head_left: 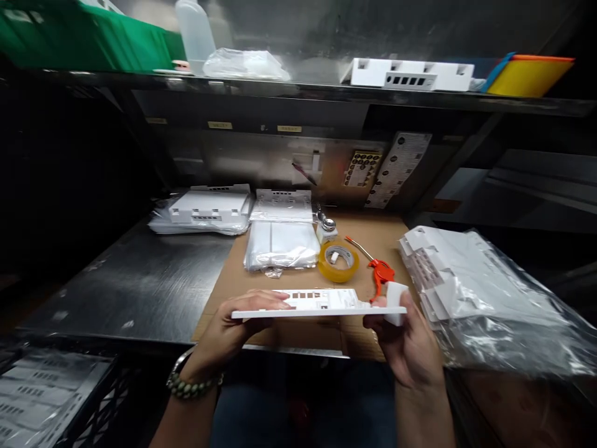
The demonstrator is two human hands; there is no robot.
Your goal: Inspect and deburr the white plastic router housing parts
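Note:
A thin white plastic cover (326, 302) with a row of rectangular cut-outs is held level, almost edge-on to me, above the cardboard. My left hand (242, 314) grips its left end, thumb below and fingers on top. The right end is pinched by my right hand (405, 342), which also has a small white piece (395, 295), maybe cloth or paper, between its fingers. Just beyond the cover are a roll of yellow tape (339, 261) and an orange-handled tool (382, 272) with a metal shaft.
Bagged white covers lie in stacks at the left (209, 208) and right (476, 280). Clear plastic bags (282, 244) and a small metal-topped bottle (327, 230) stand behind the tape. Overhead, a metal shelf (308, 92) carries a green bin (88, 40). A crate (100, 398) sits lower left.

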